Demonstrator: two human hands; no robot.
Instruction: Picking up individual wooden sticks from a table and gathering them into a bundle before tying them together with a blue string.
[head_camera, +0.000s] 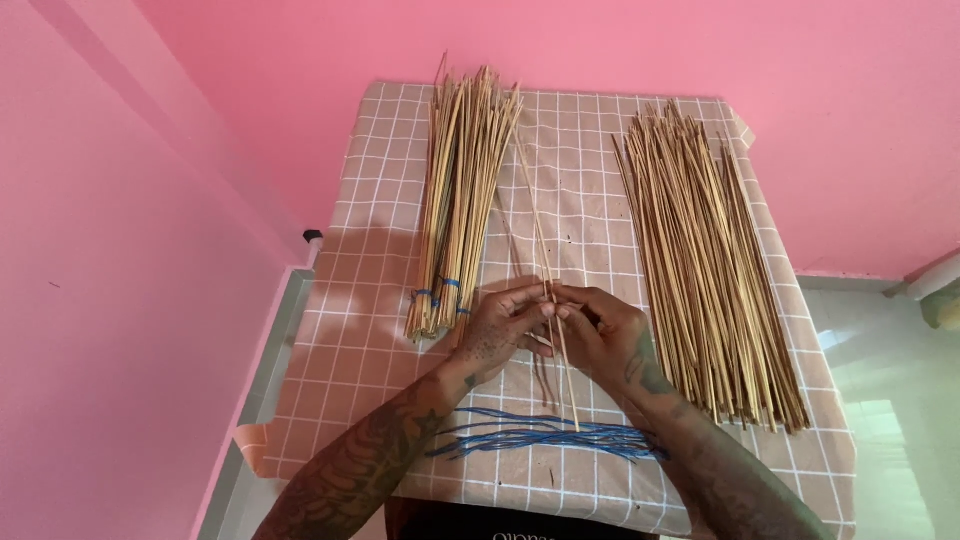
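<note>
left hand (505, 327), right hand (600, 330) fingertips together

A single view comes from a camera worn on the person's head. It looks steeply down and forward over the tabletop (600, 150), which fills the middle of the frame from its near edge at the bottom to its far edge by the pink wall (300, 60) at the top. The camera sits close: both forearms enter from the bottom edge, and the left hand (500, 330) and right hand (605, 335) meet near the centre. Floor (890, 400) shows along the right side. No second view shares the scene.
</note>
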